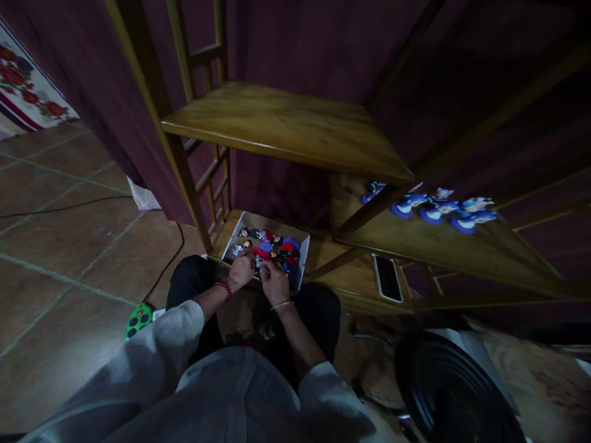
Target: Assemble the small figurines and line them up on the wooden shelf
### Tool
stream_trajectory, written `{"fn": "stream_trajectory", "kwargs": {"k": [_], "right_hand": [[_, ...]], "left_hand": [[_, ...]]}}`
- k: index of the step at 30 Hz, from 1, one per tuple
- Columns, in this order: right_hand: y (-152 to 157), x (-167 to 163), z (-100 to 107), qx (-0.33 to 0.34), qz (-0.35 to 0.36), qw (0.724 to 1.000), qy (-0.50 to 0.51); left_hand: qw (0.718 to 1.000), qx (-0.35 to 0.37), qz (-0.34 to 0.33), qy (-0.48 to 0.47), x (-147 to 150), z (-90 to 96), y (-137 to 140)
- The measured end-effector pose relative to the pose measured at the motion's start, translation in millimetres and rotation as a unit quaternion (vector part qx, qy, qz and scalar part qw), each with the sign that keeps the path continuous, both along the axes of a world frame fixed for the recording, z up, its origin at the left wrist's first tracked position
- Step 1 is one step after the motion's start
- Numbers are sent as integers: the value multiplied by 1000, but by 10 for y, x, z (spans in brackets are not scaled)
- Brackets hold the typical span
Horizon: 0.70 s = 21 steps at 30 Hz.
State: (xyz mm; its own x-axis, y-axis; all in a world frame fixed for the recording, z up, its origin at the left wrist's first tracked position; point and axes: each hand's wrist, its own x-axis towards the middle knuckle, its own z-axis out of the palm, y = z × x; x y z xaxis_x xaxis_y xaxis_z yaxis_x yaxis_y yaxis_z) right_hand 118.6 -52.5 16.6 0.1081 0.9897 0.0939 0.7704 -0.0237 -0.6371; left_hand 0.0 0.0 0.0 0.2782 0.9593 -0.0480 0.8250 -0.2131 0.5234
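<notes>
A shallow white-sided box (303, 261) rests on the low wooden shelf, holding several small figurines (265, 246) in red, blue and black. Over its near edge my left hand (242, 269) has its fingers bent inward. Close beside it, my right hand (274, 280) also curls its fingers. Between the two sets of fingertips is a small white-and-blue figurine (258, 261), partly covered by them. Both hands seem closed on it, though the fingertips are small and dim here.
An upper wooden shelf (286, 123) overhangs the box. Several figurines on blue bases (434, 209) stand on the right shelf. A phone (388, 278) lies below them. A green power strip (138, 320) sits on the floor at left, and a black round fan-like object (457, 387) stands at lower right.
</notes>
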Motion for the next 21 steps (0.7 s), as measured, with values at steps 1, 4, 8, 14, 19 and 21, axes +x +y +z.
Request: {"fn": "stream_trajectory", "kwargs": {"k": [1, 4, 8, 14, 19, 21], "right_hand": [[5, 8, -35, -7, -2, 1000, -14], [32, 20, -119, -22, 0, 999, -42], [82, 44, -205, -36, -1, 998, -59], [138, 63, -245, -56, -20, 997, -48], [142, 76, -238, -55, -15, 998, -36], [132, 81, -237, -49, -16, 998, -32]], "left_hand": [[1000, -3, 4, 0, 1, -3, 21], [1000, -14, 25, 9, 8, 24, 90], [996, -42, 75, 31, 35, 88, 222], [996, -49, 76, 21, 89, 56, 510], [997, -48, 49, 29, 152, 67, 685], [997, -55, 37, 28, 194, 87, 737]]}}
